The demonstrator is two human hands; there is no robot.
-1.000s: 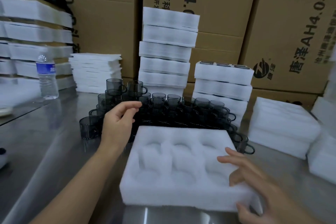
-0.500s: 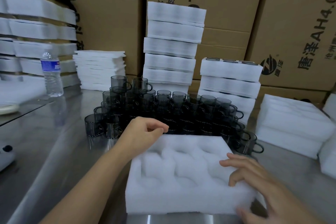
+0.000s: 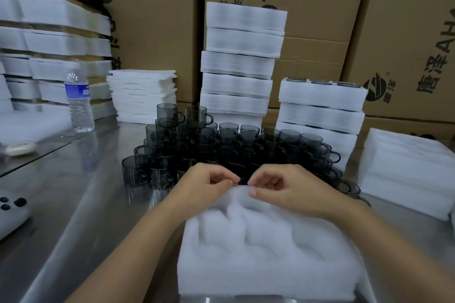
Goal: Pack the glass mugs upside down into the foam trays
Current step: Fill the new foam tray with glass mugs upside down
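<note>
An empty white foam tray (image 3: 261, 258) with round pockets lies on the steel table right in front of me. Behind it stands a crowd of smoky dark glass mugs (image 3: 248, 145), upright and partly stacked, two (image 3: 183, 115) on top at the back left. My left hand (image 3: 204, 186) and my right hand (image 3: 280, 188) meet at the middle of the tray's far edge. Their fingers are curled and the fingertips pinch the foam rim. Neither hand holds a mug.
Stacked foam trays (image 3: 241, 61) rise behind the mugs, and a lower stack (image 3: 322, 98) shows mug bottoms on top. Flat foam sheets lie at back left (image 3: 142, 96) and right (image 3: 406, 172). A water bottle (image 3: 80, 103) and a phone (image 3: 11, 214) sit left. Cardboard boxes wall the back.
My left hand slid right along the tray's far edge. My right hand left the near right corner and joined it at the far edge. The tray sits closer to me.
</note>
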